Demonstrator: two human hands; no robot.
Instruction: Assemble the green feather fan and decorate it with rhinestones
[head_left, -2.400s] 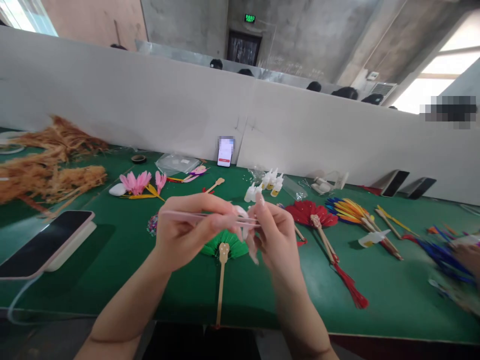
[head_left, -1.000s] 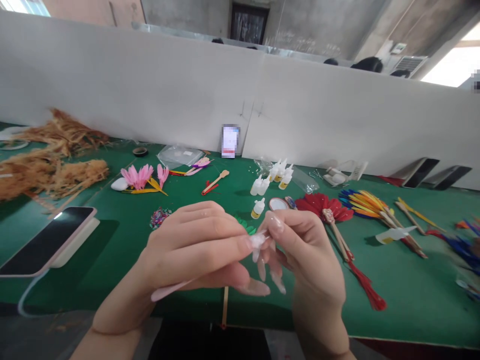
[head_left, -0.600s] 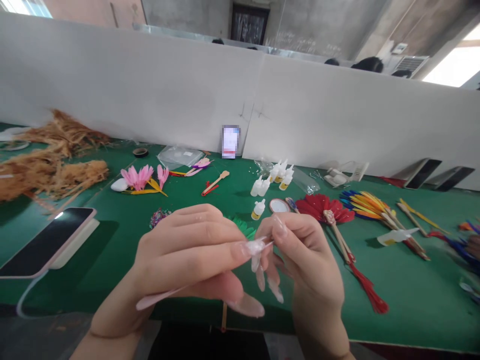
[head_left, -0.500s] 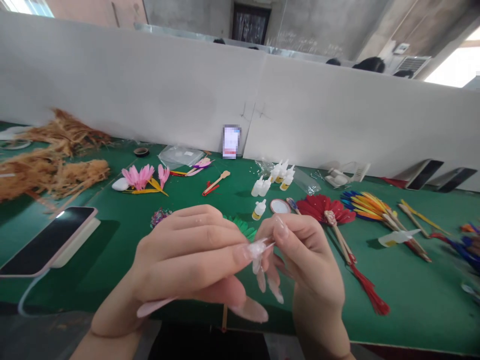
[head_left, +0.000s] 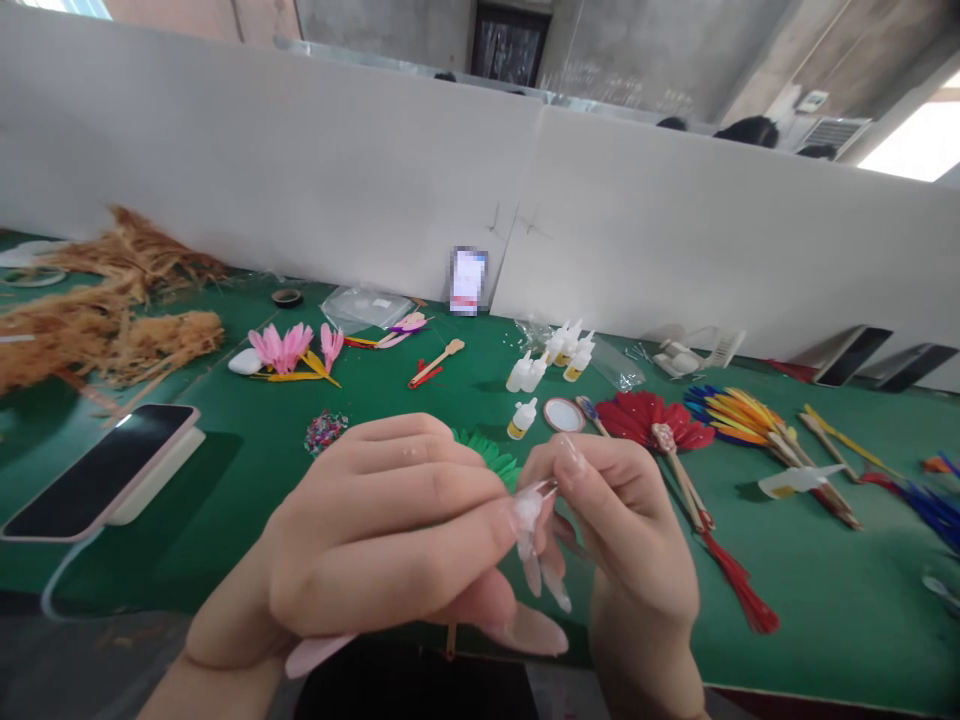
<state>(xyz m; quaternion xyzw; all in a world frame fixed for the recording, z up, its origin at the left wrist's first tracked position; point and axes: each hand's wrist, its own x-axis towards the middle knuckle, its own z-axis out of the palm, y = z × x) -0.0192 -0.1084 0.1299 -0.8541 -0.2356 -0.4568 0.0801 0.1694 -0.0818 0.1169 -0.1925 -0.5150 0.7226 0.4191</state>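
My left hand (head_left: pixel 397 540) is closed in front of me, back upward, fingers pressed together and pointing right. From beneath it pokes the tip of a pale pink petal-shaped piece (head_left: pixel 319 655), mostly hidden by the palm. My right hand (head_left: pixel 630 530) pinches thumb and fingers at my left fingertips, where a tiny clear sliver shows; I cannot tell whether it is a nail or a held thing. Behind the hands lies a bunch of green feathers (head_left: pixel 491 457), partly covered, with a thin stick (head_left: pixel 451 640) below.
Small glue bottles (head_left: pixel 574 355) stand mid-table beside a round lid (head_left: pixel 564 414). To the right lie a red feather fan (head_left: pixel 645 420) and a blue-yellow one (head_left: pixel 739 410). Left are a phone (head_left: pixel 105 470), pink petals (head_left: pixel 281 347) and brown fibre (head_left: pixel 150 250). A white partition (head_left: pixel 337 180) stands behind.
Both hands have shifted slightly right, still together at the fingertips. The camera view has moved a little. More of the glittery multicoloured pile shows behind my left hand.
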